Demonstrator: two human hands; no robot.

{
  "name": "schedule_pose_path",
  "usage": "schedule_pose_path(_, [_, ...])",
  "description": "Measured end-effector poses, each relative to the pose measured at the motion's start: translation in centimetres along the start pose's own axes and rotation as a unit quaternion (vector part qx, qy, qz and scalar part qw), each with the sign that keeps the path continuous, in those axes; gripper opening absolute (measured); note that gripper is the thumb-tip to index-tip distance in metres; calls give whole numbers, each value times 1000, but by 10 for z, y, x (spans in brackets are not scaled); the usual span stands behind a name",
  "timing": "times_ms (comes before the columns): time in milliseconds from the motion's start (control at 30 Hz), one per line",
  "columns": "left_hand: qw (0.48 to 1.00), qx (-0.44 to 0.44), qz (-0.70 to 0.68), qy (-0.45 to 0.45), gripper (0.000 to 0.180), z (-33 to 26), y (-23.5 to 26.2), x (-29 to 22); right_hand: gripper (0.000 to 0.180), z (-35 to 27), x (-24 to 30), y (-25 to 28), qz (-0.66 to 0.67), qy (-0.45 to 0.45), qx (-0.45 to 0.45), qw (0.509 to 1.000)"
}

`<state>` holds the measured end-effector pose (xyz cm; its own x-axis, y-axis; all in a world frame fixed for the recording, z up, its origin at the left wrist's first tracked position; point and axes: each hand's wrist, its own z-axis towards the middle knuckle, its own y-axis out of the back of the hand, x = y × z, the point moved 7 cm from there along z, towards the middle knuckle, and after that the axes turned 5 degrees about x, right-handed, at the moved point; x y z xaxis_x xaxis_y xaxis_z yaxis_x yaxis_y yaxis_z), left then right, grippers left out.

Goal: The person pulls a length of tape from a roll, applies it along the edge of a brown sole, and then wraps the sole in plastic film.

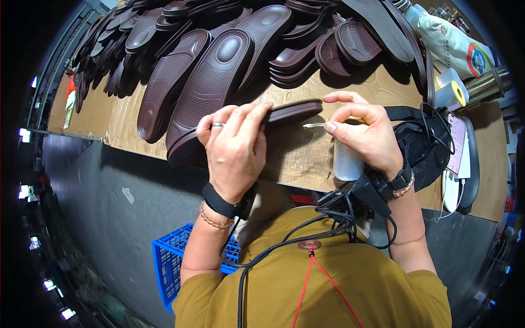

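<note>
My left hand [235, 145] is closed around a dark brown shoe sole [295, 112], tilted so that its edge faces up. In my right hand [367, 131], thumb and fingers pinch a thin tool with a pale flat tip [313, 125]; its handle is mostly hidden. The tip points left, just below the sole's right end and apart from it. A stretched finger of the same hand reaches close to that end. Under my right hand stands a whitish cylindrical container [348, 164]. More brown soles [214, 76] lie just beyond my left hand.
Heaped brown soles [147, 33] cover the far side of the cardboard-topped table [123, 128]. To the right are a black mesh bag [418, 145], a phone [456, 143], tape rolls [451, 94] and a white bag [449, 46]. Black cables [295, 232] cross my lap beside a blue crate [167, 268].
</note>
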<state>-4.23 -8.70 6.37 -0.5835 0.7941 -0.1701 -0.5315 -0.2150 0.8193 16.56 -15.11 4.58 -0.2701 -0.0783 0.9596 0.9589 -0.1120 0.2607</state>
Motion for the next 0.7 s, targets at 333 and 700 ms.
schedule_pose_path(333, [999, 1, -39, 37, 41, 3, 0, -15, 16, 9, -10, -4, -3, -40, -1, 999])
schedule_pose_path(700, [995, 3, -63, 76, 36, 4, -2, -22, 17, 16, -10, -10, -49, -24, -13, 998])
